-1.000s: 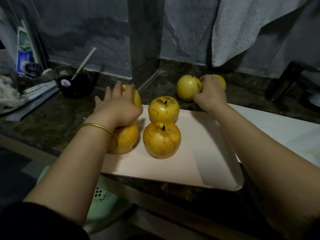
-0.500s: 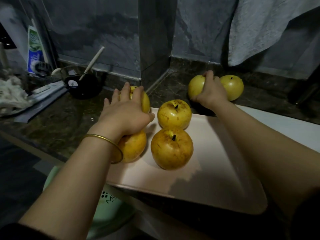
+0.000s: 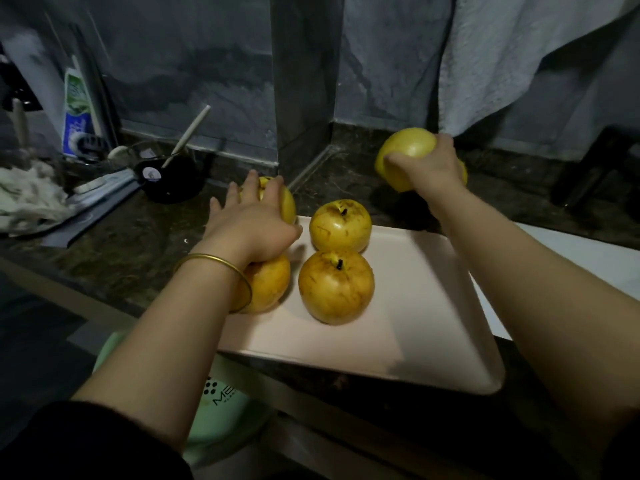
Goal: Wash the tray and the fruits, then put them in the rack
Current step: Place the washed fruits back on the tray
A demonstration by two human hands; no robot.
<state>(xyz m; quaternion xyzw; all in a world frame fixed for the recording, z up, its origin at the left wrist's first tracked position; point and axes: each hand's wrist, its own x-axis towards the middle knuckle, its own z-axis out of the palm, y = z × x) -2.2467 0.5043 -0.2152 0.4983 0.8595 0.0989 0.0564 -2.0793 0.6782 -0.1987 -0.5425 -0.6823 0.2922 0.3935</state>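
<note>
A pale pink tray (image 3: 408,327) lies on the dark stone counter. On it stand several yellow fruits: one at the front middle (image 3: 336,289), one behind it (image 3: 341,225), one at the front left (image 3: 268,285) partly under my wrist. My left hand (image 3: 249,220) rests on a fourth fruit (image 3: 285,202) at the tray's far left corner, fingers curved over its top. My right hand (image 3: 429,168) grips a yellow fruit (image 3: 405,150) lifted above the counter behind the tray. Another fruit (image 3: 463,173) peeks out behind that hand.
A black bowl (image 3: 173,178) with a stick, a tube (image 3: 74,112) and a white cloth (image 3: 24,199) sit at the left. A grey towel (image 3: 519,57) hangs on the right wall. A white board (image 3: 588,265) lies right of the tray. A green basin (image 3: 214,410) is below the counter edge.
My right hand has closed round one of the two fruits behind the tray and raised it off the counter. My left hand stays on the far left fruit.
</note>
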